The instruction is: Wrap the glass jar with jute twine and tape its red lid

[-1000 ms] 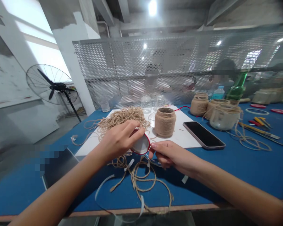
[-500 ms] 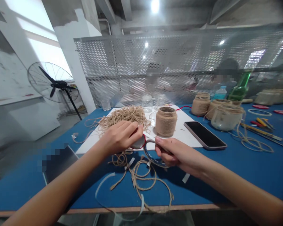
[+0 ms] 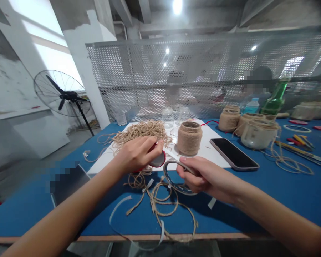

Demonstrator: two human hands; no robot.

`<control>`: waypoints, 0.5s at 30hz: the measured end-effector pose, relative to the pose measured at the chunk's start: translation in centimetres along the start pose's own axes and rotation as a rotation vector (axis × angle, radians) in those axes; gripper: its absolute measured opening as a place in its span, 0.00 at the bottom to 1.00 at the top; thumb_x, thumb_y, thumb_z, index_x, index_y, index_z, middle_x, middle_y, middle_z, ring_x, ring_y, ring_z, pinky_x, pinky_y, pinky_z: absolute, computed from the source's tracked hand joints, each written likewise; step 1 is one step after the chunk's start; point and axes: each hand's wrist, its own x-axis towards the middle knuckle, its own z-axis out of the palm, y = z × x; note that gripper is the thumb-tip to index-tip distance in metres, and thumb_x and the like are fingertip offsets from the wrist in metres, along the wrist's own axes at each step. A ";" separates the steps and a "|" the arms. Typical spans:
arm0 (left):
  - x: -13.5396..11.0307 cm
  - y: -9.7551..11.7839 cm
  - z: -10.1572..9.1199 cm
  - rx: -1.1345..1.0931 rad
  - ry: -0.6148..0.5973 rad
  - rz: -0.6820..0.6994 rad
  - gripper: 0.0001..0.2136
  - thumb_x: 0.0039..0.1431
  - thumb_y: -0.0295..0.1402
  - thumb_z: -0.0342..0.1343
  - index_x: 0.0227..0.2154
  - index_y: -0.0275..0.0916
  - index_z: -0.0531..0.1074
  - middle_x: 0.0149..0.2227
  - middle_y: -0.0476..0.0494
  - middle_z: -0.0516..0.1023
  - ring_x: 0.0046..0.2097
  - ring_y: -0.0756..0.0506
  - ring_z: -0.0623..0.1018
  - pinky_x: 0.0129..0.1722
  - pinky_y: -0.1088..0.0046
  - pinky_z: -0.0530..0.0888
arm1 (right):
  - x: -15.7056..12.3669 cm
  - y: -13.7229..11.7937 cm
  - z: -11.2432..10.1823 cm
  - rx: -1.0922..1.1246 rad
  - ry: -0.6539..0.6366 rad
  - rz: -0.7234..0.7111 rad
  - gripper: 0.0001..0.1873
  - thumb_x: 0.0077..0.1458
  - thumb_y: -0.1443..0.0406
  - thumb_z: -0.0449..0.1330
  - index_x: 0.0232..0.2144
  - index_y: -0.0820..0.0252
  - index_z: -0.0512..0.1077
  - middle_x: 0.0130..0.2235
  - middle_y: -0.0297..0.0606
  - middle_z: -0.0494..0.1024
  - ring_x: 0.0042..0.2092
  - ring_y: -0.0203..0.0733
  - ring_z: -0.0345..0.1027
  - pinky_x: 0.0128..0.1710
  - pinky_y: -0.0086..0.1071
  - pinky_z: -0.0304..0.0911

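The left hand [image 3: 139, 152] is closing its fingers on a red-edged disc [image 3: 159, 160]. The right hand [image 3: 196, 174] is gripping a roll of tape [image 3: 173, 184], with the thumb lying on top. A pale strip [image 3: 172, 155] is stretching between the roll and the disc. Both things are being held up over the near side of the blue desk [image 3: 243, 210], in front of the white paper [image 3: 216, 160]. The left hand is partly hiding the disc.

A big messy heap of string [image 3: 141, 131] is sitting on the paper, just past the left hand. A string-wrapped jar [image 3: 189, 141] is standing upright near it, past the right hand. A phone [image 3: 234, 154] is lying to the right of the jar, partly on the paper. Below the hands, a looped cord [image 3: 163, 214] is lying on the desk, and a short white scrap [image 3: 212, 203] is resting to its right. More jars are standing farther right, with a green bottle [image 3: 275, 98] leaning behind them. A black fan [image 3: 68, 95] is standing on the left, past the desk.
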 end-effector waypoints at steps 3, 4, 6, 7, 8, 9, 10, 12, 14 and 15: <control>-0.1 -0.1 0.1 -0.028 0.018 0.004 0.09 0.59 0.25 0.47 0.42 0.32 0.66 0.35 0.41 0.73 0.35 0.49 0.73 0.32 0.75 0.72 | -0.3 -0.4 -0.2 0.060 -0.029 0.004 0.17 0.60 0.60 0.45 0.24 0.63 0.64 0.12 0.21 0.46 0.17 0.28 0.32 0.18 0.25 0.36; -0.2 -0.2 0.2 -0.038 0.021 0.004 0.09 0.59 0.25 0.46 0.42 0.32 0.65 0.35 0.41 0.73 0.35 0.49 0.73 0.32 0.75 0.72 | -0.3 -0.4 -0.3 0.086 -0.046 0.012 0.17 0.60 0.60 0.45 0.24 0.62 0.65 0.12 0.21 0.46 0.17 0.28 0.33 0.18 0.25 0.37; -0.2 -0.1 0.2 -0.066 0.025 -0.005 0.09 0.59 0.25 0.46 0.42 0.32 0.65 0.35 0.41 0.73 0.35 0.49 0.74 0.32 0.75 0.72 | -0.4 -0.4 -0.4 0.142 -0.080 0.040 0.18 0.60 0.59 0.45 0.25 0.62 0.65 0.12 0.21 0.46 0.16 0.28 0.34 0.18 0.25 0.38; -0.2 -0.1 0.2 -0.083 0.031 -0.012 0.09 0.60 0.25 0.45 0.42 0.32 0.65 0.35 0.40 0.73 0.36 0.49 0.74 0.32 0.75 0.72 | -0.4 -0.3 -0.4 0.169 -0.096 0.054 0.18 0.60 0.59 0.45 0.25 0.62 0.65 0.12 0.21 0.46 0.16 0.28 0.35 0.18 0.25 0.38; -0.2 0.0 0.3 -0.101 0.038 -0.020 0.09 0.60 0.25 0.45 0.42 0.32 0.65 0.36 0.40 0.73 0.36 0.49 0.74 0.33 0.75 0.72 | -0.4 -0.3 -0.4 0.195 -0.108 0.065 0.18 0.60 0.59 0.45 0.24 0.62 0.65 0.12 0.21 0.45 0.16 0.27 0.35 0.18 0.25 0.38; -0.2 0.0 0.3 -0.116 0.048 -0.026 0.09 0.60 0.25 0.44 0.42 0.31 0.65 0.36 0.40 0.74 0.36 0.49 0.74 0.33 0.75 0.72 | -0.4 -0.3 -0.4 0.219 -0.118 0.075 0.18 0.60 0.60 0.45 0.24 0.62 0.65 0.12 0.21 0.45 0.16 0.27 0.35 0.17 0.25 0.37; -0.2 0.0 0.3 -0.126 0.056 -0.029 0.09 0.60 0.25 0.44 0.41 0.31 0.65 0.35 0.40 0.74 0.36 0.49 0.74 0.33 0.75 0.72 | -0.4 -0.2 -0.3 0.239 -0.123 0.085 0.18 0.60 0.60 0.45 0.24 0.63 0.65 0.12 0.21 0.45 0.16 0.27 0.34 0.17 0.24 0.37; -0.2 0.1 0.4 -0.129 0.056 -0.025 0.09 0.60 0.25 0.44 0.41 0.31 0.65 0.35 0.40 0.74 0.36 0.48 0.74 0.33 0.75 0.72 | -0.4 -0.2 -0.3 0.262 -0.128 0.103 0.18 0.60 0.60 0.45 0.23 0.63 0.64 0.12 0.21 0.45 0.16 0.27 0.34 0.17 0.24 0.37; -0.2 0.0 0.4 -0.115 0.042 -0.015 0.09 0.60 0.25 0.44 0.41 0.30 0.65 0.35 0.40 0.74 0.36 0.48 0.74 0.33 0.75 0.72 | -0.4 -0.1 -0.2 0.253 -0.121 0.108 0.18 0.60 0.59 0.46 0.23 0.63 0.64 0.12 0.21 0.45 0.16 0.27 0.33 0.16 0.23 0.37; -0.2 0.0 0.4 -0.107 0.042 -0.012 0.09 0.60 0.25 0.45 0.41 0.30 0.65 0.35 0.40 0.74 0.36 0.48 0.74 0.32 0.75 0.72 | -0.5 0.0 -0.2 0.238 -0.119 0.102 0.17 0.60 0.59 0.46 0.24 0.63 0.64 0.12 0.21 0.45 0.16 0.26 0.33 0.16 0.23 0.37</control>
